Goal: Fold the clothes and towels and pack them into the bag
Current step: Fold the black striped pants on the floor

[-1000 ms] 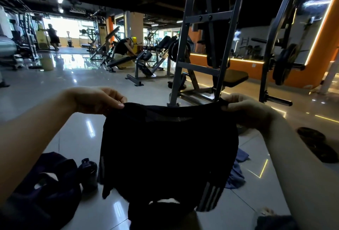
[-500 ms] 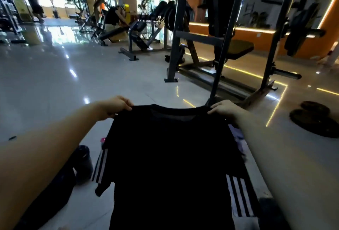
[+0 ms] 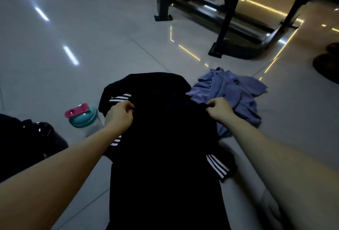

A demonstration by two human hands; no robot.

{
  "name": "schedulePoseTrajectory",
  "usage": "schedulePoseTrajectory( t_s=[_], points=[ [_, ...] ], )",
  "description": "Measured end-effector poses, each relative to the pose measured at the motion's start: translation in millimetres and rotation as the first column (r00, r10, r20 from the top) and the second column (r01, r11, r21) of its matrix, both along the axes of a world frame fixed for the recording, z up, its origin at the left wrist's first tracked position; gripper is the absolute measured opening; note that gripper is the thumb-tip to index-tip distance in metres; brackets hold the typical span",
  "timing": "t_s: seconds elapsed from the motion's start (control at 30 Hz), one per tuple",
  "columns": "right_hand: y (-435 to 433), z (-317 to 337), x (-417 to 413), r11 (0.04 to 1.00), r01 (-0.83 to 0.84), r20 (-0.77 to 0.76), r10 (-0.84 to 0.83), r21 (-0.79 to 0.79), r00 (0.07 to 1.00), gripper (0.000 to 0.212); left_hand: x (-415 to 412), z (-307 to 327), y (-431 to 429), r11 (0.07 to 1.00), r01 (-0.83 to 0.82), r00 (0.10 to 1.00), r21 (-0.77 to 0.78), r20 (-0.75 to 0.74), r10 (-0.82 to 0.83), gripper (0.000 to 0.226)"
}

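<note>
**Black shirt in hand: limp, light, take it by seams**

We hold a black jersey T-shirt point(image 3: 165, 156) with three white stripes on each sleeve. It drapes from our hands towards us, over what looks like our lap. Its far end slumps on the glossy grey tiled floor point(image 3: 73, 28). The left hand point(image 3: 120, 114) is closed in a pinch on the cloth just beside the left sleeve stripes. The right hand point(image 3: 219, 109) pinches the opposite edge, fingers curled round a small bunch of fabric.

Handling, as we judge it:
- Thin knit, light, no stiffness.
- It sags wherever unsupported and will not keep a crease unless laid flat and pressed.
- Neither slippery nor fragile, so a light pinch is enough.
- Best holds are shoulders, sleeve ends and bottom hem, taken evenly so the fold falls square.
- Smooth tile may let the cloth slide, so pin one edge while drawing the other over.

Nearby:
- A crumpled lavender-blue cloth point(image 3: 233, 92), garment or towel we cannot tell, lies on the floor just beyond the right hand and against the shirt. It looks equally limp.
- A dark soft bag point(image 3: 22, 147) sits at the left, too dim to show whether its mouth is open.
- A clear water bottle point(image 3: 82, 118) with teal lid and pink flip cap stands between bag and shirt.
</note>
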State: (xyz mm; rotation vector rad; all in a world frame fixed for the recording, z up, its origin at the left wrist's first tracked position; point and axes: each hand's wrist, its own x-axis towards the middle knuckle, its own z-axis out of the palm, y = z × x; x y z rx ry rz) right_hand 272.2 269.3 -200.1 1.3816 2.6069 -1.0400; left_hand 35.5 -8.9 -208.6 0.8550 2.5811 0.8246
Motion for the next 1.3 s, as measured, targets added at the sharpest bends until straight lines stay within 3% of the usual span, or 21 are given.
schedulePoseTrajectory(
  t_s=[0.17,0.33,0.5,0.57,0.67,0.77,0.9,0.97,1.03,1.1,1.17,1.23,1.3],
  points=[
    [34.5,-32.6,-46.2,0.997,-0.068,0.018,0.067,0.036,0.998,0.018,-24.4,-35.1,37.6,0.999,-0.033,0.985,-0.027,-0.168,0.029,0.026],
    [58.3,-51.6,-68.6,0.995,-0.059,-0.015,0.061,0.081,0.998,0.017,-43.0,-59.1,52.5,1.000,-0.009,0.993,0.003,-0.119,0.009,0.024],
    [55.3,-68.0,-67.1,0.986,0.110,-0.076,-0.101,0.128,0.992,0.013,-39.5,-65.3,39.8,0.966,0.101,0.992,-0.237,-0.044,-0.115,0.051],
    [49.7,-62.8,-61.8,0.986,0.108,-0.029,-0.105,0.126,0.994,0.029,-35.7,-64.7,29.1,0.944,0.101,0.990,-0.313,-0.059,-0.125,0.049],
    [20.0,-41.6,-46.0,0.974,0.006,0.046,-0.016,0.225,0.999,0.048,-21.1,-56.0,13.0,0.950,0.009,0.995,-0.311,-0.096,-0.041,0.047],
    [-43.7,-27.1,-26.0,0.933,-0.190,0.038,0.188,0.306,0.981,0.036,-4.5,-44.3,-3.1,0.970,-0.116,0.992,-0.215,-0.064,0.105,0.042],
    [-118.1,-41.5,-8.8,0.715,-0.632,0.263,0.575,0.300,0.775,0.043,4.1,-38.6,-22.0,0.971,-0.236,0.972,-0.050,-0.031,0.234,0.030],
    [-138.9,-55.1,-5.4,0.650,-0.719,0.364,0.625,0.248,0.691,0.056,9.3,-45.3,-31.1,0.978,-0.166,0.986,-0.122,0.007,0.168,0.028],
    [-149.2,-68.3,-1.3,0.609,-0.763,0.477,0.615,0.217,0.627,0.067,16.7,-62.0,-40.1,0.971,-0.083,0.995,-0.226,0.043,0.095,0.050],
    [-149.2,-73.2,0.2,0.632,-0.734,0.520,0.553,0.247,0.651,0.060,17.2,-83.3,-45.6,0.943,-0.091,0.995,-0.320,0.008,0.099,0.070],
    [-145.3,-73.4,-5.0,0.626,-0.662,0.446,0.495,0.412,0.746,0.040,17.8,-102.4,-48.7,0.899,-0.086,0.996,-0.430,-0.068,0.063,0.077],
    [-138.5,-76.6,-23.1,0.592,-0.566,0.315,0.478,0.574,0.820,0.043,14.7,-114.9,-47.5,0.878,-0.080,0.987,-0.472,-0.160,0.004,0.062],
    [-137.1,-79.7,-47.0,0.610,-0.514,0.243,0.474,0.603,0.846,0.063,6.0,-115.6,-46.9,0.907,-0.082,0.980,-0.413,-0.200,-0.003,0.031]
  ],
)
